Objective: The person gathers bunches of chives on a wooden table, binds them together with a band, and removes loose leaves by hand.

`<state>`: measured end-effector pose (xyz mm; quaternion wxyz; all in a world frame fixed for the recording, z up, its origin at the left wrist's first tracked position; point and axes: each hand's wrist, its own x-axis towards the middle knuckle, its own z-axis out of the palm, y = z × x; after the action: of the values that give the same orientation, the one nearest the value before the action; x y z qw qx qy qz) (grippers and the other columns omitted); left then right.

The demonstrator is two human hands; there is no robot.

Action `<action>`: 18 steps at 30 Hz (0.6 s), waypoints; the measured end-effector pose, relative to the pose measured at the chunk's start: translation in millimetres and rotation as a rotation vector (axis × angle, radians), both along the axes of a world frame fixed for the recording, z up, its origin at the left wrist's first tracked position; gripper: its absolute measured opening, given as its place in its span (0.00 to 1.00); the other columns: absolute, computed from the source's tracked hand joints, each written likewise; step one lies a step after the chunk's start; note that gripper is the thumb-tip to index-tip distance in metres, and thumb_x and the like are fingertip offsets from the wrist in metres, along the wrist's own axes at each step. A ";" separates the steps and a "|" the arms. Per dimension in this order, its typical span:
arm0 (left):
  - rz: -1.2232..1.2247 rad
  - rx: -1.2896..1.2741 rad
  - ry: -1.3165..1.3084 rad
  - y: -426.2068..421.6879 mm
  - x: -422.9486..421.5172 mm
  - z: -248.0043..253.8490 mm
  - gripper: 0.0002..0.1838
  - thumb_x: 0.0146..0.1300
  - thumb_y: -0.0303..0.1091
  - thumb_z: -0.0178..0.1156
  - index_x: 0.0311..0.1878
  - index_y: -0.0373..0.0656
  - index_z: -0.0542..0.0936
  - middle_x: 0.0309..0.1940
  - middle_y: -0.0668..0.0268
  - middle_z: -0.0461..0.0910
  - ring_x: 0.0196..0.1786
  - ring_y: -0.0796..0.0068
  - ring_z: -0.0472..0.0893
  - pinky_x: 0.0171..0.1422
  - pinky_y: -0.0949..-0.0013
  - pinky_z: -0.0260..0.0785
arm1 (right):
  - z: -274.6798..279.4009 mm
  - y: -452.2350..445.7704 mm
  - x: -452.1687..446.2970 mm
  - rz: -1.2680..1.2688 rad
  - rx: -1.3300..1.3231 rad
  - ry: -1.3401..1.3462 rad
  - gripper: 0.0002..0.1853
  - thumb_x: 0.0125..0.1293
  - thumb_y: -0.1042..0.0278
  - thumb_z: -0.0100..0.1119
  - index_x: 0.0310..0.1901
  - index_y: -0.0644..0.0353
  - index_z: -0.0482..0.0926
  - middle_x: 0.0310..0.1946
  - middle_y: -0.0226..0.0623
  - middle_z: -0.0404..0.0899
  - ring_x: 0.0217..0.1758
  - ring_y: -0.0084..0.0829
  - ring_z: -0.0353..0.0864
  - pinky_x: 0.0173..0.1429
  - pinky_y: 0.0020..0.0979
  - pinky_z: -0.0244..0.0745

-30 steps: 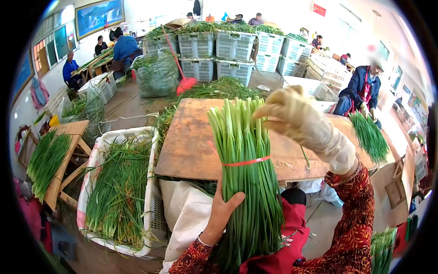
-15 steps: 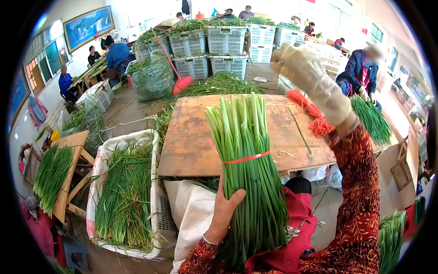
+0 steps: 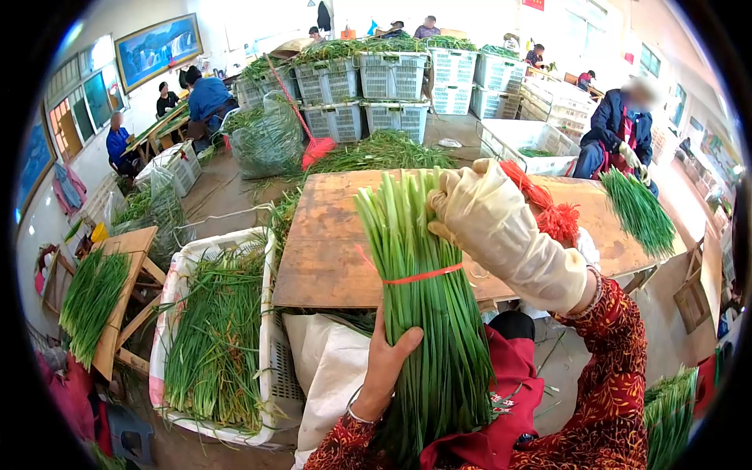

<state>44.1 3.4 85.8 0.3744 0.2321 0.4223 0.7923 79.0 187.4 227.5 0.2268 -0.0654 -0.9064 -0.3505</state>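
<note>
A thick bundle of garlic chives (image 3: 439,337) stands tilted before me, pale stem ends up, with a red band (image 3: 423,274) around its middle. My left hand (image 3: 389,356), bare, is wrapped around the bundle's left side below the band, thumb across the front. At the upper right of the stems, my right hand (image 3: 501,227), in a cream rubber glove, has its fingers curled against the stem ends. Its fingertips are partly hidden among the stems. Behind the bundle lies a wooden board table (image 3: 329,251).
Red ties (image 3: 552,215) lie on the table behind my right hand. At left, a white crate (image 3: 268,345) holds loose chives. Another bundle (image 3: 638,211) rests at the table's right end, beside a co-worker (image 3: 619,129). Stacked crates (image 3: 392,74) stand at the back.
My right hand has come down and left from its raised position to the bundle's stem ends. My left hand keeps its hold. The view has shifted slightly.
</note>
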 end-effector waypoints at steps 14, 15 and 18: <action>-0.034 -0.009 0.020 -1.4 2.8 8.2 0.46 0.55 0.33 0.66 0.70 0.35 0.47 0.58 0.60 0.67 0.57 0.73 0.69 0.62 0.71 0.63 | 57.0 1.6 11.2 0.347 -0.358 -0.157 0.09 0.56 0.56 0.61 0.35 0.49 0.80 0.29 0.29 0.73 0.33 0.35 0.74 0.44 0.37 0.70; -0.041 -0.004 0.005 -1.4 3.0 8.7 0.46 0.55 0.32 0.65 0.70 0.35 0.47 0.59 0.60 0.67 0.58 0.73 0.69 0.62 0.71 0.62 | 55.5 -5.8 10.6 0.284 -0.393 -0.208 0.09 0.54 0.56 0.62 0.33 0.49 0.81 0.30 0.29 0.74 0.34 0.37 0.74 0.48 0.39 0.67; -0.047 -0.012 0.021 -1.4 2.8 6.1 0.45 0.56 0.31 0.65 0.70 0.35 0.47 0.58 0.60 0.67 0.58 0.73 0.69 0.62 0.71 0.62 | 51.9 -8.2 3.9 0.173 -0.379 -0.279 0.09 0.52 0.56 0.63 0.34 0.48 0.82 0.30 0.30 0.75 0.34 0.38 0.75 0.48 0.39 0.66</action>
<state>46.9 2.0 91.9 0.3899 0.2480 0.4253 0.7783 83.0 179.2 279.4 0.1122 0.0203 -0.9807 -0.1591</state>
